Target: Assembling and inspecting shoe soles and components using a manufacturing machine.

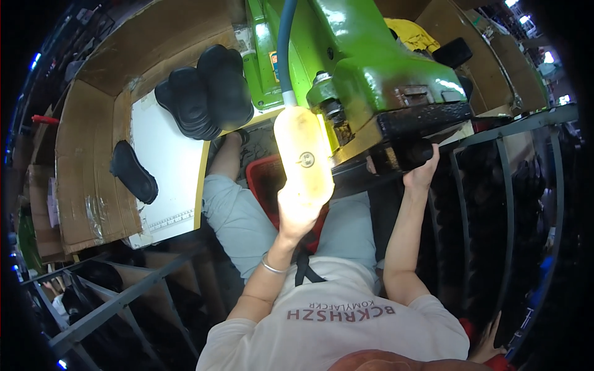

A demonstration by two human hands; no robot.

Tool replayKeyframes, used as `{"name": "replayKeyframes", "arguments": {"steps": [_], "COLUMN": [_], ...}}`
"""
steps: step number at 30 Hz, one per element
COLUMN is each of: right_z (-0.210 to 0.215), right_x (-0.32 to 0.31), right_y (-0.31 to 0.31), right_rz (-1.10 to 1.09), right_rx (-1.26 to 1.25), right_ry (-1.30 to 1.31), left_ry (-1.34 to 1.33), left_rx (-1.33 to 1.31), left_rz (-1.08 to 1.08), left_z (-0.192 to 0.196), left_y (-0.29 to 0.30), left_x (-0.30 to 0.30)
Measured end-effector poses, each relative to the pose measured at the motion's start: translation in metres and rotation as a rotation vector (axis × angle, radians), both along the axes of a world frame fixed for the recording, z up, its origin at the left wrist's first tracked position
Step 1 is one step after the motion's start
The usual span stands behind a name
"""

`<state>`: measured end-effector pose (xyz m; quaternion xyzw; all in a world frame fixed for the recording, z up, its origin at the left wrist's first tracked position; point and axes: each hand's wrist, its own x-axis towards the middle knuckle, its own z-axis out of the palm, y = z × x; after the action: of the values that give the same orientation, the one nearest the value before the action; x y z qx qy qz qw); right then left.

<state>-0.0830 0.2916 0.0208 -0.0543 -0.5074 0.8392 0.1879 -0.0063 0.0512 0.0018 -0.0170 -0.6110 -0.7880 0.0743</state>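
My left hand (pixel 301 207) is raised at the lower end of a glowing oval lamp head (pixel 302 148). Its fingers are washed out by glare and partly hidden behind the lamp. On the right, my right hand (pixel 422 168) closes round the end of a black rounded piece (pixel 413 153) beneath the dark front of a green machine (pixel 383 86). Whether that piece is a shoe sole or part of the machine cannot be made out. To the left, several stacked black shoe soles (pixel 204 93) lie on a white board (pixel 167 167), and a single black sole (pixel 134 172) rests apart from them.
Cardboard walls (pixel 93 179) edge the white board's far and left sides. A red bin (pixel 263 179) stands between my knees. Grey metal racks (pixel 504 179) holding dark items flank me. Yellow cloth (pixel 411 35) lies in a carton behind the machine. Another person's hand (pixel 487 341) shows at lower right.
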Motion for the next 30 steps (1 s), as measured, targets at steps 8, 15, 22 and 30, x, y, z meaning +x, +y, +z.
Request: {"name": "replayKeyframes", "arguments": {"steps": [8,15,22,30], "right_z": [0.007,-0.008,-0.012,-0.027], "right_x": [0.032,0.054,0.042,0.098], "right_y": [-0.060,-0.097,-0.088,-0.067], "right_rz": [0.121,0.232,0.428,0.505], "right_rx": [-0.070,0.121,0.335,0.378], "right_ry": [-0.074,-0.161,-0.097,-0.188], "left_ry": [-0.009,-0.231,-0.352,-0.019], "left_rx": [0.230,0.259,-0.141,-0.292], "left_rz": [0.167,0.122,-0.454,0.003], "left_z": [0.027,-0.014,-0.024,0.005], "left_y": [-0.052,-0.106,-0.072,0.022], "left_x": [0.005,0.048,0.059,-0.009]}}
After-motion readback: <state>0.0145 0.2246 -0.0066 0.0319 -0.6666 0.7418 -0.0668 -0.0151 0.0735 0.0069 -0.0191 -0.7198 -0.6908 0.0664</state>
